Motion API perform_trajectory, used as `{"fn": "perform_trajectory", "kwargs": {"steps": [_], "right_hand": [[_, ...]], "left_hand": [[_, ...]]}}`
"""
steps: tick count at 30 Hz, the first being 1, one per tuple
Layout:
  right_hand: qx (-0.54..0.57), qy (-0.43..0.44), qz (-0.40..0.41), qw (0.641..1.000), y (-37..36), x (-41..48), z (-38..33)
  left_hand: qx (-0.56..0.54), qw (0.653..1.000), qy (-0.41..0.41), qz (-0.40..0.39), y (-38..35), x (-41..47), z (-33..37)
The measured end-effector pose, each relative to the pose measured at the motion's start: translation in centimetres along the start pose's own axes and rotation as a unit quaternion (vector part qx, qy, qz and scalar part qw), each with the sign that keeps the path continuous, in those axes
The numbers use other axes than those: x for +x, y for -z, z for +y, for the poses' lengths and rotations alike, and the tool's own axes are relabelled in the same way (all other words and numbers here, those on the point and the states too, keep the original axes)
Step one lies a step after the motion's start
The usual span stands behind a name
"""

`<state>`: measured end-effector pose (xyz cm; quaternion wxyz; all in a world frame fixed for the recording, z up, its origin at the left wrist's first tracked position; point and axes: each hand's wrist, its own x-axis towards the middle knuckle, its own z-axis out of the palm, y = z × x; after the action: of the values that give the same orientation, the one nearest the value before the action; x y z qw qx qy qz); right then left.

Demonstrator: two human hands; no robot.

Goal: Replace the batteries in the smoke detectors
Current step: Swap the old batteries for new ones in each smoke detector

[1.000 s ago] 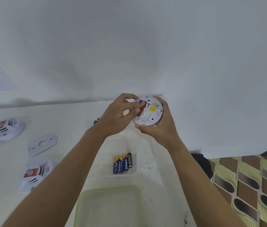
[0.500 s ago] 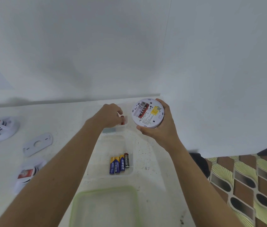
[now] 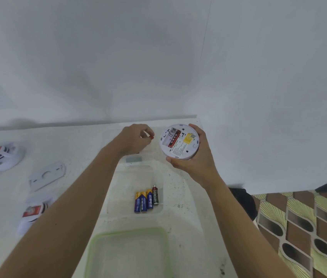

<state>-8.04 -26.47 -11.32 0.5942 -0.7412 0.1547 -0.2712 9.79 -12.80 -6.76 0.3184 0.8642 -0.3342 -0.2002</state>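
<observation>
- The smoke detector [image 3: 179, 142] is held above the white counter [image 3: 78, 141], back side toward the camera, by the right hand [image 3: 196, 163]; its fingers and thumb are curled round the rim.
- One red battery [image 3: 173, 139] is seated in the open compartment.
- A small red object [image 3: 151, 137], seen only at its tip, is pinched in the curled fingers of the left hand [image 3: 134, 140], just left of the detector.
- Four batteries [image 3: 146, 199] are laid side by side in a clear tray [image 3: 122, 187].
- A far-left detector [image 3: 4, 155], a near-left detector [image 3: 34, 211] and a mounting plate [image 3: 47, 174] are laid at the left.
</observation>
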Motion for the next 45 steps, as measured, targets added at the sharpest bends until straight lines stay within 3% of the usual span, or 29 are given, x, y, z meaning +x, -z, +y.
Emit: {"fn": "perform_trajectory", "kwargs": {"steps": [6, 9, 13, 17, 21, 26, 30, 38, 45], "right_hand": [[-0.004, -0.001, 0.002, 1.0, -0.3, 0.0, -0.2], [-0.001, 0.0, 0.002, 1.0, -0.5, 0.1, -0.6], [0.006, 0.001, 0.004, 1.0, -0.6, 0.3, -0.9], [0.003, 0.003, 0.001, 1.0, -0.5, 0.3, -1.1], [0.006, 0.003, -0.002, 1.0, -0.4, 0.0, -1.7], [0.005, 0.002, -0.019, 1.0, -0.4, -0.4, -2.5], [0.007, 0.008, -0.034, 0.999, -0.6, -0.7, -2.6], [0.012, 0.024, -0.047, 0.999, -1.9, -1.0, -3.5], [0.012, 0.02, -0.092, 0.995, -3.9, -1.5, -3.9]], "left_hand": [[-0.149, 0.977, -0.102, 0.112, 0.7, -2.6, 1.9], [-0.168, 0.971, -0.141, 0.095, 0.8, -3.5, 2.5], [-0.115, 0.976, -0.18, 0.039, 0.9, -4.0, 3.0], [-0.102, 0.979, -0.178, -0.022, 1.2, -4.1, 2.7], [-0.061, 0.984, -0.167, -0.03, 1.4, -4.1, 2.4], [-0.189, 0.967, -0.118, -0.127, 1.2, -4.7, 1.7], [-0.287, 0.94, -0.107, -0.151, 0.6, -5.0, 1.0], [-0.388, 0.909, -0.121, -0.095, 0.2, -5.9, 0.2], [-0.347, 0.927, -0.123, -0.068, 1.7, -8.2, -1.4]]}}
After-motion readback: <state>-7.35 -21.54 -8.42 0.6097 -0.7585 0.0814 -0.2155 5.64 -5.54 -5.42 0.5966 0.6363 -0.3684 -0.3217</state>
